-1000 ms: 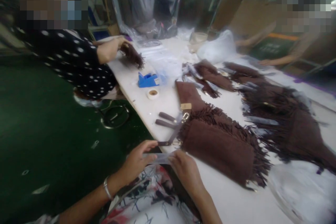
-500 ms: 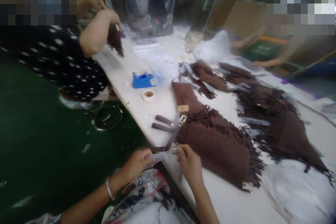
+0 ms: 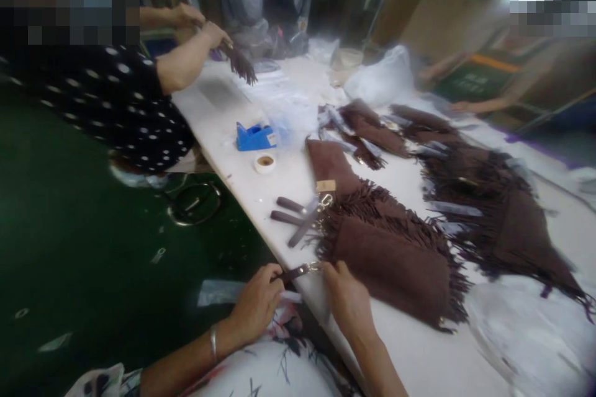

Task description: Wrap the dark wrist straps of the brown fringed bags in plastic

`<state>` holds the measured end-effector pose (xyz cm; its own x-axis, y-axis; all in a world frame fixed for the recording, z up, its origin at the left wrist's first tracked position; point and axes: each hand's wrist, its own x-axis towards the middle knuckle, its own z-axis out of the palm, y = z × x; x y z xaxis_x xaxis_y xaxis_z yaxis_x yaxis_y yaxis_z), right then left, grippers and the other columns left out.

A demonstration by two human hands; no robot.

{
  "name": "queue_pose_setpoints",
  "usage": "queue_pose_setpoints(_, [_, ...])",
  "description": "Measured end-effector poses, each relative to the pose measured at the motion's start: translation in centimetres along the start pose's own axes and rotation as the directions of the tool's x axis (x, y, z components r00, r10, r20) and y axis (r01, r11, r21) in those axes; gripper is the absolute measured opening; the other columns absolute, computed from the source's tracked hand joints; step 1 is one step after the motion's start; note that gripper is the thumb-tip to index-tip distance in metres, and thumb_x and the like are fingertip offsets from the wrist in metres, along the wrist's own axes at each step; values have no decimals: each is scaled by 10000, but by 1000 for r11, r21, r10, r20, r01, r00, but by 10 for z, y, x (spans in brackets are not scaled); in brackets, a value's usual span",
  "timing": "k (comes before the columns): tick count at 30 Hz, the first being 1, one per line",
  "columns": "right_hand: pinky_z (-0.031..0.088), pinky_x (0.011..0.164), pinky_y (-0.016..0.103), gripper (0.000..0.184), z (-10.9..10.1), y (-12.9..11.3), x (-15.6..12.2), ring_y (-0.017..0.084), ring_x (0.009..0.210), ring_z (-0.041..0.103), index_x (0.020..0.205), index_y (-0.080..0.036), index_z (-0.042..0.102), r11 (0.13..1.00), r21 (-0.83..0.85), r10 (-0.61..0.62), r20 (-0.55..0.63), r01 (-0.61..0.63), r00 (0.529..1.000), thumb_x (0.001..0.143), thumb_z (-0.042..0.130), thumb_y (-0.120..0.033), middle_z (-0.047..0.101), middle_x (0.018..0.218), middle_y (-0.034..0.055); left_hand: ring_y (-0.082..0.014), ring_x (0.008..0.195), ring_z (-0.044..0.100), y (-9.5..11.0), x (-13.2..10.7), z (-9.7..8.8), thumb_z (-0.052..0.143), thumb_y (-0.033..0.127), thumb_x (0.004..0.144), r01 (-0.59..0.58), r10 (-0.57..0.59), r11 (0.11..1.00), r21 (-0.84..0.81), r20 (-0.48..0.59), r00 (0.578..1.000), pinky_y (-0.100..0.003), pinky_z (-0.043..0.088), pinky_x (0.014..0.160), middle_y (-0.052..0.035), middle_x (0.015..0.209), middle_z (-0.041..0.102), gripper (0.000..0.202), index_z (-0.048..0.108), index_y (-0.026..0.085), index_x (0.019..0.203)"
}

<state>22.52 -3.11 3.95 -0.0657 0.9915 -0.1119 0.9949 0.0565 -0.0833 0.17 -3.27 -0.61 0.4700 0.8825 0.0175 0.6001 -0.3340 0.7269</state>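
Observation:
My left hand [image 3: 261, 299] is closed around a short dark brown strap [image 3: 294, 273] at the table's near edge. A clear plastic sleeve [image 3: 221, 293] sticks out on both sides of that hand. My right hand [image 3: 347, 299] pinches the metal clasp [image 3: 315, 267] at the strap's other end; its fingertips are partly hidden. Just beyond lies a brown fringed suede bag [image 3: 391, 260]. More brown straps [image 3: 289, 218] rest at its left, by a metal clip [image 3: 325, 200] and a small tan tag [image 3: 326, 185].
A blue tape dispenser [image 3: 256, 137] and a tape roll [image 3: 265, 163] stand on the white table [image 3: 242, 183]. More fringed brown pieces [image 3: 516, 211] and white plastic bags [image 3: 531, 329] lie to the right. At the left, a person in a dotted top [image 3: 125, 111] holds a fringed piece [image 3: 243, 65].
My left hand has shifted onto the strap, and the plastic sleeve now extends left of it. The strap lies apart from the others. The person at left has moved the fringed piece rightward.

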Motion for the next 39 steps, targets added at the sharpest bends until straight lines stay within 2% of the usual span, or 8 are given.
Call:
queue_pose_setpoints(6, [422, 686, 251, 313, -2, -9, -27, 185, 829, 639, 1184, -226, 587, 902, 427, 115, -78, -71, 990, 955, 373, -222, 656, 1007, 68, -178, 855, 559, -10, -9, -5, 546, 314, 868, 230, -174, 925, -302, 203, 964, -267, 429, 781, -21, 866, 595, 200, 620, 175, 744])
queue_pose_setpoints(10, [431, 592, 251, 341, 21, -22, -56, 178, 627, 626, 844, -218, 674, 660, 718, 50, 252, -222, 966, 950, 387, -369, 667, 678, 20, -200, 922, 574, -20, -12, -16, 632, 393, 803, 269, -131, 860, -433, 322, 938, -270, 423, 852, -32, 886, 601, 245, 631, 166, 711])
queue_pose_setpoints(13, [477, 670, 277, 308, 44, -37, -68, 212, 756, 674, 996, -210, 696, 516, 811, 42, 298, -276, 954, 899, 449, -366, 726, 855, 57, -228, 979, 587, -24, -18, -11, 657, 393, 778, 343, -167, 766, -543, 348, 923, -274, 431, 853, -55, 923, 607, 261, 628, 147, 697])
queue_pose_setpoints(16, [504, 677, 298, 415, 62, -55, -63, 221, 774, 677, 1183, -206, 631, 268, 911, 115, 292, -313, 949, 847, 522, -424, 721, 989, 76, -211, 862, 595, -25, -25, -6, 666, 392, 765, 450, -257, 682, -577, 387, 886, -268, 443, 753, -50, 845, 640, 268, 630, 129, 736])
queue_pose_setpoints(19, [479, 534, 276, 534, 75, -72, -45, 190, 590, 628, 1163, -183, 616, -83, 895, 114, 445, -438, 888, 757, 636, -529, 702, 765, 39, -180, 734, 570, -29, -32, -11, 677, 432, 753, 492, -325, 661, -567, 375, 868, -253, 422, 661, -44, 781, 658, 327, 650, 110, 800])
queue_pose_setpoints(22, [419, 454, 233, 561, 84, -83, -31, 139, 484, 551, 1022, -147, 639, -301, 826, 100, 523, -476, 846, 648, 752, -549, 644, 632, 5, -198, 777, 591, -39, -43, -24, 699, 458, 735, 486, -381, 662, -571, 302, 874, -261, 423, 676, -62, 849, 677, 386, 671, 108, 896])
queue_pose_setpoints(29, [446, 487, 210, 469, 79, -83, -30, 128, 572, 577, 963, -147, 661, -345, 859, 165, 453, -378, 876, 674, 784, -495, 660, 696, 17, -182, 650, 574, -69, -74, -43, 797, 481, 603, 630, -602, 524, -573, 274, 750, -251, 383, 585, -32, 704, 649, 426, 604, 126, 738])
queue_pose_setpoints(39, [472, 465, 227, 464, 64, -93, -25, 143, 543, 603, 952, -177, 630, -438, 841, 219, 443, -318, 869, 683, 774, -527, 634, 647, -2, -187, 697, 582, -59, -69, -38, 840, 424, 554, 600, -559, 566, -566, 272, 783, -244, 378, 601, -31, 731, 655, 419, 622, 120, 745])
